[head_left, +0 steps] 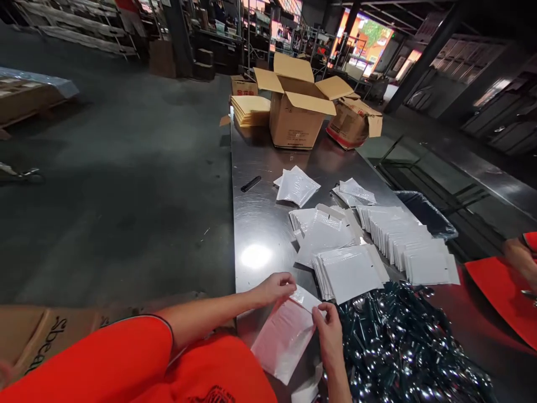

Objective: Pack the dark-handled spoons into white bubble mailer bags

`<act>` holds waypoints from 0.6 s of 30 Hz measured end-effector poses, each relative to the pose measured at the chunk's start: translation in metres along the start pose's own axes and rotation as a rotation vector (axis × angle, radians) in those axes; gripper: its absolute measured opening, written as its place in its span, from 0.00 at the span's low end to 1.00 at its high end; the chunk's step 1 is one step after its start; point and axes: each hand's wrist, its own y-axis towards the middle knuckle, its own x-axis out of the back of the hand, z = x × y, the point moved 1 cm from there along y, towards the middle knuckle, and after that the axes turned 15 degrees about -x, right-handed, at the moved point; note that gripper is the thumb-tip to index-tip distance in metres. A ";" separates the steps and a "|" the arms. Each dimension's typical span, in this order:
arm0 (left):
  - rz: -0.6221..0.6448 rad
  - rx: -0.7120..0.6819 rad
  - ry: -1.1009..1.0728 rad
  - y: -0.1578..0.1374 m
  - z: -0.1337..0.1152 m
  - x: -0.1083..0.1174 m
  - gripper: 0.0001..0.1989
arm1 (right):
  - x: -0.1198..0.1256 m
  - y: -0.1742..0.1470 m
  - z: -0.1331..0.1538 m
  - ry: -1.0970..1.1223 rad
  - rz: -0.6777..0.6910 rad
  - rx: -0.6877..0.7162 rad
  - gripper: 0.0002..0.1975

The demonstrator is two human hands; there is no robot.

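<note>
A white padded mailer [283, 342] lies slanted at the table's near edge, its flap at the far end. My left hand [277, 287] is closed in a pinch at the flap's left corner. My right hand [329, 327] pinches the mailer's right side, by the other end of the flap. Just beyond it sits a stack of white padded mailers [350, 273], with more mailers [325, 232] piled loosely behind. To the right of my right hand spreads a heap of shiny, rounded metal pieces with dark parts [394, 341]; their exact kind is unclear.
A long row of mailers [403, 240] leans at the right, beside a lined bin [428, 212]. An open carton [296, 120], yellow envelopes [250, 109] and a worn box [351, 120] stand at the far end. A black tool [250, 183] lies left. Another person's hand [520, 260] shows at right.
</note>
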 end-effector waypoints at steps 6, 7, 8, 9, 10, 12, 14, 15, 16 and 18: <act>0.032 -0.150 0.507 0.005 -0.017 0.000 0.28 | -0.010 -0.009 0.007 0.057 0.011 -0.153 0.31; 0.069 -0.211 0.600 0.009 -0.022 -0.001 0.27 | -0.012 -0.013 0.011 0.077 0.022 -0.165 0.33; 0.132 -0.254 0.678 0.014 -0.026 -0.003 0.25 | -0.014 -0.018 0.015 0.100 0.034 -0.172 0.35; 0.211 -0.267 0.732 0.019 -0.028 -0.005 0.23 | -0.016 -0.022 0.019 0.123 0.048 -0.175 0.35; 0.303 -0.245 0.757 0.023 -0.029 -0.008 0.18 | -0.018 -0.026 0.023 0.145 0.063 -0.175 0.34; 0.482 -0.163 0.707 0.030 -0.027 -0.012 0.12 | -0.022 -0.033 0.028 0.187 0.091 -0.183 0.32; 0.594 -0.112 0.594 0.032 -0.024 -0.013 0.16 | -0.022 -0.036 0.030 0.201 0.113 -0.206 0.30; 0.621 -0.109 0.543 0.032 -0.023 -0.012 0.16 | -0.021 -0.037 0.030 0.207 0.119 -0.208 0.30; 0.630 -0.106 0.504 0.032 -0.023 -0.009 0.16 | -0.020 -0.039 0.030 0.208 0.129 -0.203 0.29; 0.619 -0.063 0.426 0.030 -0.024 0.001 0.14 | -0.018 -0.041 0.028 0.196 0.167 -0.185 0.29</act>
